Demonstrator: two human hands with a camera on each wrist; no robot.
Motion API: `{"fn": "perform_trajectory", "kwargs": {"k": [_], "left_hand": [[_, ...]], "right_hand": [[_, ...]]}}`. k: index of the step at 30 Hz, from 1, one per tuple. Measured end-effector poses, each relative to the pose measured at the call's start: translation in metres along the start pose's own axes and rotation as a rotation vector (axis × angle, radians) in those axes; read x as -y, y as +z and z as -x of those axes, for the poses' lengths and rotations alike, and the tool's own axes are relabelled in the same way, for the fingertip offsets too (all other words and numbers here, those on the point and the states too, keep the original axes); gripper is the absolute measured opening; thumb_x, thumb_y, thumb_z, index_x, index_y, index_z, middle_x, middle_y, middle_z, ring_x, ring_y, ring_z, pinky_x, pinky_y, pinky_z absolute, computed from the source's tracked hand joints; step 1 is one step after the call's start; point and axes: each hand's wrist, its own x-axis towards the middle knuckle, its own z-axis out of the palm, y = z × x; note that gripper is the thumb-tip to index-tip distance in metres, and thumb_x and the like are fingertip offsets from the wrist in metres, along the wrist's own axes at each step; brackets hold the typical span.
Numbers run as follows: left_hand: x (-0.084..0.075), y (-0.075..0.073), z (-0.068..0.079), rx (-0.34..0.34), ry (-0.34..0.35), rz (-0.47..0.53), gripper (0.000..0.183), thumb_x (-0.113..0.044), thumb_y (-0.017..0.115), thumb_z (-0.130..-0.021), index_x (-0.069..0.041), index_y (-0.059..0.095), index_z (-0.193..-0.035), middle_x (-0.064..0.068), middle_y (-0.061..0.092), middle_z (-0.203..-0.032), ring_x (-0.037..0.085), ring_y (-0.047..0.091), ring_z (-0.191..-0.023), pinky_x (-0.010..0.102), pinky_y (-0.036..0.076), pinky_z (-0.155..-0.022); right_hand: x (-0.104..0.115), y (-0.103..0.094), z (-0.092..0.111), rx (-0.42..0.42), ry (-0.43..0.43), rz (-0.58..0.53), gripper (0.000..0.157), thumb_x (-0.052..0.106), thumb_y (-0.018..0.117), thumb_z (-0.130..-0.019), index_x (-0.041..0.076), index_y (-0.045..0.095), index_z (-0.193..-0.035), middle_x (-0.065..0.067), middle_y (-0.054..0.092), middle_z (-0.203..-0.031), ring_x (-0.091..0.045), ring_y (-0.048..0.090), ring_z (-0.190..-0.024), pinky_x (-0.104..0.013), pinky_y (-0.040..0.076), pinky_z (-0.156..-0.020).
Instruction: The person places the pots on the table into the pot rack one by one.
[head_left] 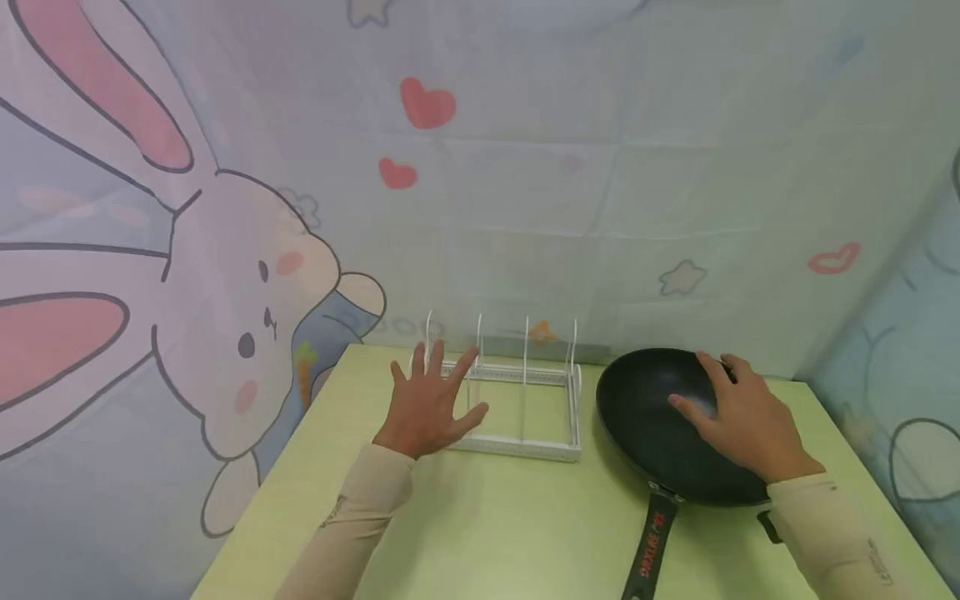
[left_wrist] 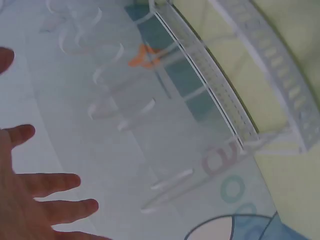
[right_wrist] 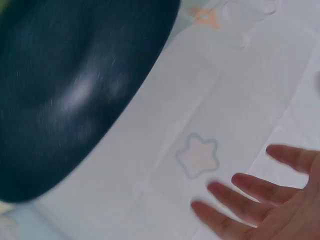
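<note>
My left hand, fingers spread, is over the left part of a white wire rack with several upright dividers. In the left wrist view its straight fingers are apart from the rack's frame. My right hand overlaps the right side of a black frying pan in the head view. Seen from the right wrist, the fingers are extended and stand away from the pan's rim. The pan's handle, with red lettering, points toward me. Neither hand holds anything.
The rack and pan share a light yellow-green table. A printed cloth backdrop with a rabbit, hearts and stars rises behind the table and along both sides. A small black piece shows beside the right sleeve, below the pan's rim.
</note>
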Motion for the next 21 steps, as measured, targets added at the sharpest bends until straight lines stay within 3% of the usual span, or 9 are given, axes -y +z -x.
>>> {"fn": "perform_trajectory", "kwargs": {"k": [2,4,6,9,13,17,21], "left_hand": [[-0.012,0.002,0.013,-0.094,0.016,0.036,0.073,-0.061,0.055,-0.09,-0.024,0.042,-0.152,0.026,0.048,-0.149,0.049,0.048,-0.136,0.071,0.047,-0.094],[-0.027,0.006,0.026,-0.168,0.034,0.067,0.071,-0.057,0.059,-0.089,-0.02,0.047,-0.148,0.024,0.054,-0.143,0.044,0.055,-0.129,0.061,0.055,-0.085],[-0.043,0.009,0.039,-0.209,0.045,0.094,0.069,-0.055,0.061,-0.088,-0.019,0.05,-0.146,0.021,0.059,-0.137,0.038,0.062,-0.122,0.052,0.059,-0.072],[-0.068,0.015,0.056,-0.201,0.037,0.146,0.066,-0.054,0.063,-0.088,-0.02,0.052,-0.144,0.016,0.064,-0.133,0.032,0.069,-0.11,0.041,0.056,-0.057],[-0.097,0.024,0.07,-0.17,0.025,0.205,0.061,-0.052,0.064,-0.088,-0.02,0.056,-0.14,0.012,0.067,-0.129,0.025,0.072,-0.101,0.033,0.049,-0.05],[-0.116,0.038,0.079,-0.161,0.022,0.209,0.057,-0.052,0.065,-0.087,-0.02,0.061,-0.134,0.008,0.069,-0.123,0.022,0.07,-0.104,0.032,0.048,-0.05],[-0.126,0.051,0.087,-0.156,0.006,0.213,0.053,-0.051,0.067,-0.085,-0.018,0.065,-0.126,0.004,0.07,-0.115,0.02,0.069,-0.102,0.032,0.048,-0.05]], "right_hand": [[0.002,0.003,0.012,-0.02,0.014,-0.027,0.078,0.051,0.064,-0.093,0.0,0.042,-0.148,-0.036,0.047,-0.136,-0.043,0.064,-0.084,-0.05,0.05,-0.054],[0.005,0.009,0.024,-0.038,0.028,-0.049,0.076,0.048,0.068,-0.092,-0.001,0.044,-0.146,-0.035,0.054,-0.128,-0.034,0.064,-0.07,-0.043,0.047,-0.05],[0.009,0.016,0.037,-0.058,0.053,-0.079,0.075,0.046,0.07,-0.09,-0.001,0.048,-0.143,-0.032,0.06,-0.122,-0.032,0.065,-0.071,-0.042,0.047,-0.05],[0.018,0.024,0.055,-0.093,0.082,-0.136,0.07,0.044,0.074,-0.088,-0.002,0.054,-0.137,-0.026,0.069,-0.109,-0.03,0.069,-0.075,-0.045,0.051,-0.055],[0.031,0.034,0.074,-0.112,0.13,-0.208,0.061,0.042,0.075,-0.087,0.0,0.06,-0.13,-0.016,0.075,-0.097,-0.025,0.073,-0.075,-0.047,0.056,-0.063],[0.041,0.042,0.091,-0.028,0.221,-0.284,0.058,0.044,0.074,-0.088,0.003,0.062,-0.128,-0.01,0.076,-0.095,-0.018,0.073,-0.074,-0.045,0.058,-0.068],[0.045,0.051,0.106,0.093,0.365,-0.363,0.059,0.049,0.072,-0.089,0.003,0.063,-0.125,-0.007,0.076,-0.099,-0.015,0.073,-0.075,-0.041,0.059,-0.072]]}}
